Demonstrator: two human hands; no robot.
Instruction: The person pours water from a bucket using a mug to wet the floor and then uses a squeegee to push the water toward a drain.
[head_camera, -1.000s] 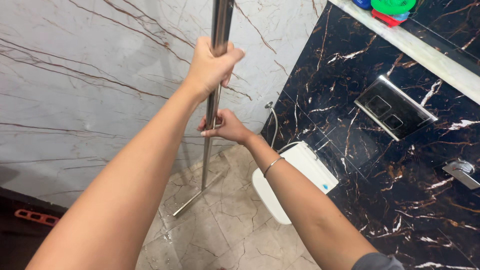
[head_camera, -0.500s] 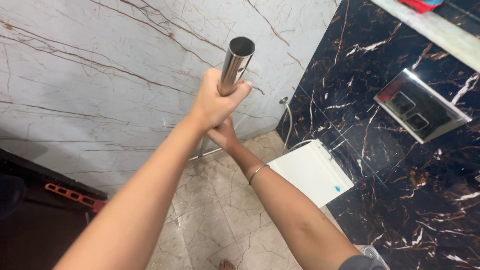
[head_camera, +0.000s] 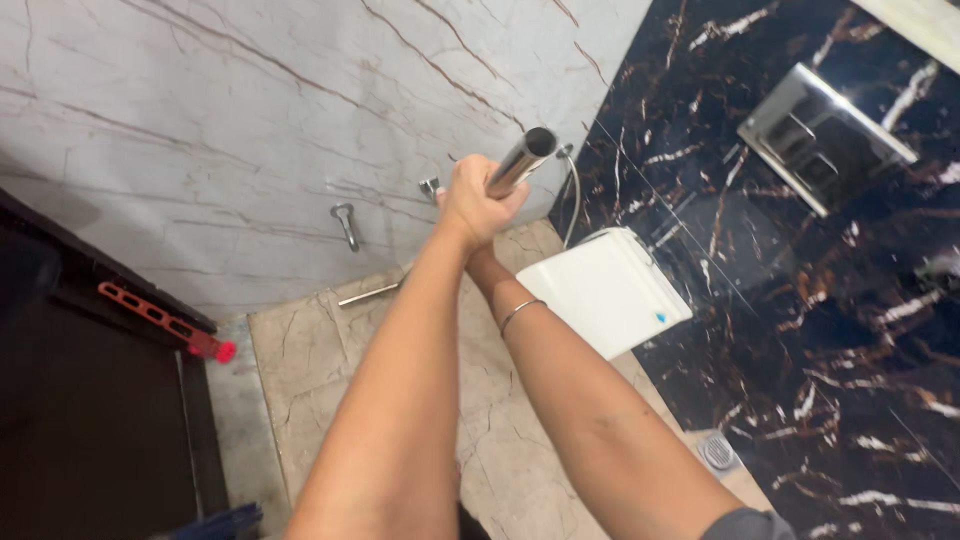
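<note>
Gripping the steel pole (head_camera: 522, 160) near its top, the left hand (head_camera: 478, 200) closes fully round it; the right hand (head_camera: 478, 262) sits lower, mostly hidden (grip unclear), steadying the pole down to the floor (head_camera: 300, 370) beside the toilet (head_camera: 610, 290).

Open floor (head_camera: 330, 400) left of the arms, up to the dark door (head_camera: 90, 420). Right side blocked: toilet (head_camera: 612, 290) against the black wall (head_camera: 800, 330). White wall (head_camera: 200, 130) ahead carries a tap (head_camera: 346, 222).
</note>
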